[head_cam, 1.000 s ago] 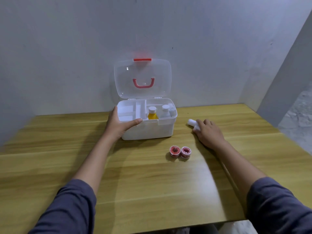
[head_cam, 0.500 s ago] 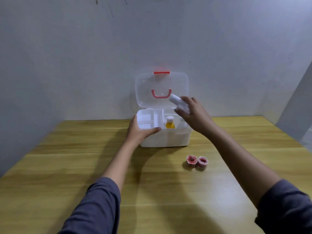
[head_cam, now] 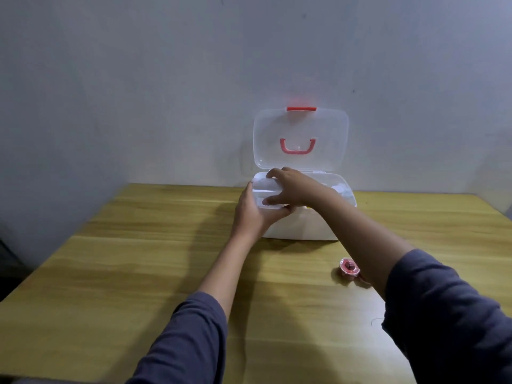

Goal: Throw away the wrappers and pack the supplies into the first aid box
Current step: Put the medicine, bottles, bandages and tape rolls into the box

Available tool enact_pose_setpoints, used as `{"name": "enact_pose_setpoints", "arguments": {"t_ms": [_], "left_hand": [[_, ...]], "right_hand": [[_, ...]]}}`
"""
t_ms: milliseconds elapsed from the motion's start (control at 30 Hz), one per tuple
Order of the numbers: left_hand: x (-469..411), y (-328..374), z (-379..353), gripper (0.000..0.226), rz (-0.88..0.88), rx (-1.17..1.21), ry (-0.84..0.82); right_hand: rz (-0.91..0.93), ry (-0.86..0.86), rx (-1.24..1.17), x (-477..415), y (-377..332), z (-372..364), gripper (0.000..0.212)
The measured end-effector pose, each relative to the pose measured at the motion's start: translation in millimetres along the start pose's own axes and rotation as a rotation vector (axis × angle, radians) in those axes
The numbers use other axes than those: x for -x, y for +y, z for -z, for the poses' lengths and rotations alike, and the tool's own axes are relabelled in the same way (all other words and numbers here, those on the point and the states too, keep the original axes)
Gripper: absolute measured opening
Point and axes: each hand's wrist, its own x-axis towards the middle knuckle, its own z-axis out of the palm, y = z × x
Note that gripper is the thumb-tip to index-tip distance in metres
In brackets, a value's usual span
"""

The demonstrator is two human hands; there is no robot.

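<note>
The white first aid box stands open at the table's far edge, its clear lid with a red handle upright against the wall. My left hand grips the box's front left corner. My right hand reaches over the box's left tray section, fingers and thumb curled around a white roll that is blurred against the tray. A white bottle cap shows inside at the right. A red tape roll lies on the table in front of the box; a second one is mostly hidden behind my right forearm.
The wooden table runs up to a grey wall behind the box. Its left edge drops off at the lower left. My two dark sleeves fill the bottom of the view.
My right hand picked the white roll up off the table, carried it left over the box and lowered it into the left tray section. My left hand stayed on the box. The view shifted left.
</note>
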Motion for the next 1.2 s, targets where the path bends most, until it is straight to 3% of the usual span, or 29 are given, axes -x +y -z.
{"name": "enact_pose_setpoints", "arguments": {"t_ms": [167,267,667,933,1067,1200], "left_hand": [[-1.9,-2.7,2.4,0.106,-0.017,-0.007,-0.027],[0.4,-2.0,3.2,0.099,-0.035,0.018,-0.02],[3.8,0.0,4.6,0.112,-0.035,0.059,-0.012],[-2.5,-5.2,1.8,0.089,-0.055,0.057,-0.02],[-2.2,-4.7,2.0,0.098,-0.066,0.062,-0.027],[-1.9,-5.0,2.0,0.105,-0.068,0.08,-0.029]], "right_hand": [[-0.064,0.048,-0.11,-2.4,5.0,12.1,0.039],[-0.114,0.097,-0.142,-1.6,11.5,16.4,0.038],[-0.195,0.345,0.114,3.1,12.9,5.6,0.018],[-0.14,0.151,0.044,2.4,12.6,8.6,0.02],[-0.157,-0.009,0.016,11.2,9.1,22.7,0.022],[-0.139,-0.022,-0.038,10.5,14.4,23.9,0.034]]}}
